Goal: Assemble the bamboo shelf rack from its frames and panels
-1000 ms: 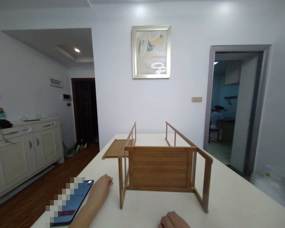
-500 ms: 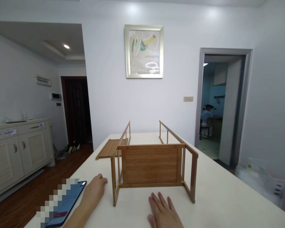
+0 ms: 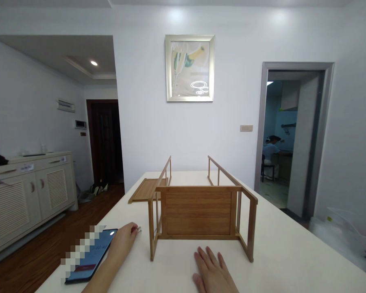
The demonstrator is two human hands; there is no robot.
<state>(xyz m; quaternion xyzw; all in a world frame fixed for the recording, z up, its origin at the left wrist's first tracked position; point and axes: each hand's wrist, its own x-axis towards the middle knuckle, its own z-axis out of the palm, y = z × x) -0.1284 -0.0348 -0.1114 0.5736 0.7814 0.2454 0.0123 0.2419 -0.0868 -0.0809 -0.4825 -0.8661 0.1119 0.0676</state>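
Right hand (image 3: 215, 270) flat, seemingly empty; left hand (image 3: 125, 242) pinching tiny silvery bits (image 3: 139, 229)!
Best brace the brown wooden rack (image 3: 198, 212), twelve o'clock.

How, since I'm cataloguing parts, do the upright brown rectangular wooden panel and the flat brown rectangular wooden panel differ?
The upright panel stands between brown wooden side frames; the flat panel lies on the white table. The upright panel's face shows fully; the flat panel is partly hidden. Both are brown wood.
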